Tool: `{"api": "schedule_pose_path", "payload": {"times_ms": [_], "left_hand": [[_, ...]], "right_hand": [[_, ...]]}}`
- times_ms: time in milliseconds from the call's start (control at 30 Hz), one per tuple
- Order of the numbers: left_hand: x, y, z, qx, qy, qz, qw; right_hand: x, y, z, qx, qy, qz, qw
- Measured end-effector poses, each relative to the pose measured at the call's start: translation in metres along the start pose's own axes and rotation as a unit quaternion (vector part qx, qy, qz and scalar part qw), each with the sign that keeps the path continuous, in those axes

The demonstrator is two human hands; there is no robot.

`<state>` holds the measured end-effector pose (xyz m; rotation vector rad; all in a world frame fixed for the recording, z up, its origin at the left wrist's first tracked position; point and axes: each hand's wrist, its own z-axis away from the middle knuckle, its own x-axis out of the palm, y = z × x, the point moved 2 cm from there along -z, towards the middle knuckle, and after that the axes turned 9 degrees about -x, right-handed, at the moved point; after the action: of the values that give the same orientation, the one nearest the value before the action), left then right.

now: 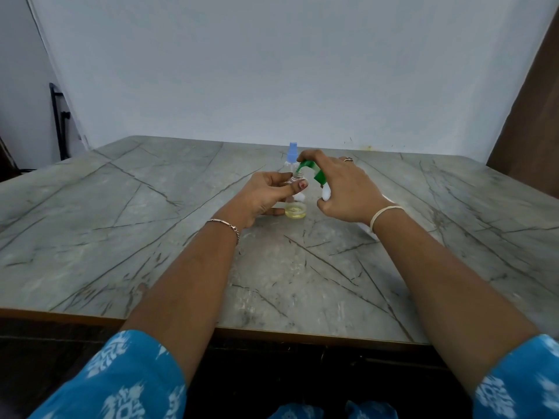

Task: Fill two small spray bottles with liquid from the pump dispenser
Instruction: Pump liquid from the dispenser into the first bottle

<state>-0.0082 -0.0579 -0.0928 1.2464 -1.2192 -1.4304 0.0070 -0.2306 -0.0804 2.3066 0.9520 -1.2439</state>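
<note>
I must keep the spout (302, 167) right over the mouth of the bottle (295, 210) and push slowly, so nothing spills. My left hand (266, 195) pinches the bottle by its neck. My right hand (341, 189) curls round the pump (319, 176). The bottle stands mid-tabletop (181, 267), nearer the far edge.

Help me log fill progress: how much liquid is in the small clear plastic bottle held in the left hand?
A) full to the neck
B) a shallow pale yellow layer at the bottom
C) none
B: the small clear plastic bottle held by the left hand shows pale yellow liquid only near its base, beneath the green spout of the white pump dispenser under the right hand.
</note>
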Motion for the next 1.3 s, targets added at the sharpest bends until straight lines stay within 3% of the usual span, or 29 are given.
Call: {"api": "schedule_pose_path", "payload": {"times_ms": [1300], "left_hand": [[-0.0029, 0.0, -0.0066, -0.014, -0.002, -0.011, 1.0]], "right_hand": [[-0.0032, -0.0014, 0.0017, 0.005, 0.012, -0.025, 1.0]]}}
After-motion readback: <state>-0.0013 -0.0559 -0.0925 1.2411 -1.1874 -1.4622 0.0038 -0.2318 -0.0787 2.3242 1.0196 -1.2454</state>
